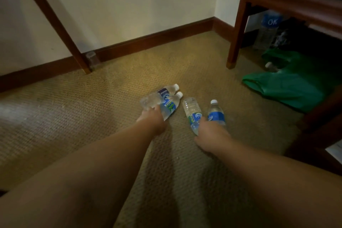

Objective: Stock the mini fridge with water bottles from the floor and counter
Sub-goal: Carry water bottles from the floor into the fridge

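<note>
We reach both bare arms down to the tan woven carpet (92, 116). Our left hand (154, 119) curls its fingers round two clear plastic water bottles with white caps (169, 104), lying side by side. Our right hand (211, 132) grips two more clear bottles with blue labels (193, 114), one of them tilted and one upright. Farther right, a crumpled green plastic bag (288, 87) lies under a dark wooden bench (238, 24).
</note>
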`<state>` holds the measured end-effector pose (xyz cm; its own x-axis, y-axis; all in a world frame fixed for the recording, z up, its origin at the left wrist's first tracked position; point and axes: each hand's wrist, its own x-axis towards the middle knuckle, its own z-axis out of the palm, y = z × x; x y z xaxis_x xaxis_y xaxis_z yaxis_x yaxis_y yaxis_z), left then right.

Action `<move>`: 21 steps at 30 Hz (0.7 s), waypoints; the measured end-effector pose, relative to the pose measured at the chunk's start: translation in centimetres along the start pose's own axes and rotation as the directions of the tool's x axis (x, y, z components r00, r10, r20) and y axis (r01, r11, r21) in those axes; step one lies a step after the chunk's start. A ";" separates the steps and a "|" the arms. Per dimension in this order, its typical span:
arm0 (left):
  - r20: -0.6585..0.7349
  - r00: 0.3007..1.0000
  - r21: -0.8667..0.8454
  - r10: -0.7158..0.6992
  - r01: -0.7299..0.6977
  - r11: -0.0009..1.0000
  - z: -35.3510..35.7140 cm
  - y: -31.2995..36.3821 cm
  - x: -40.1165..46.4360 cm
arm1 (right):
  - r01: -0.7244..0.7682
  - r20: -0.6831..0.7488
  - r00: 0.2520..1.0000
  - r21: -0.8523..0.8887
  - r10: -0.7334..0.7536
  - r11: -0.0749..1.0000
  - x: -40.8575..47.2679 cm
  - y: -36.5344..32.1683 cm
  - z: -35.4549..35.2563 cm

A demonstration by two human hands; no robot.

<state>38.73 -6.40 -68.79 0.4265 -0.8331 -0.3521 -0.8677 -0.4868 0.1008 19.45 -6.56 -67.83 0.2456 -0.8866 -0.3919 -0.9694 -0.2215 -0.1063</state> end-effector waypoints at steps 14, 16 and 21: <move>0.238 0.966 0.148 -0.096 0.062 0.987 1.8 0.6 -0.1 | -0.116 -0.108 0.989 -0.120 0.103 0.986 3.4 -0.2 3.0; 0.466 0.873 0.222 -0.140 0.038 0.974 0.6 0.8 -1.5 | -0.091 -0.119 0.990 -0.155 0.073 0.984 3.3 -0.1 3.2; 0.469 0.883 0.122 -0.031 -0.030 0.992 0.9 1.2 -0.8 | -0.090 -0.052 0.995 -0.119 0.084 0.989 2.7 -0.1 2.6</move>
<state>37.11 -6.09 -69.17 0.2834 -0.5972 -0.7504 -0.9050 -0.4254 -0.0032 20.24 -7.85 -71.25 0.1623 -0.9222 -0.3510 -0.9815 -0.1875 0.0388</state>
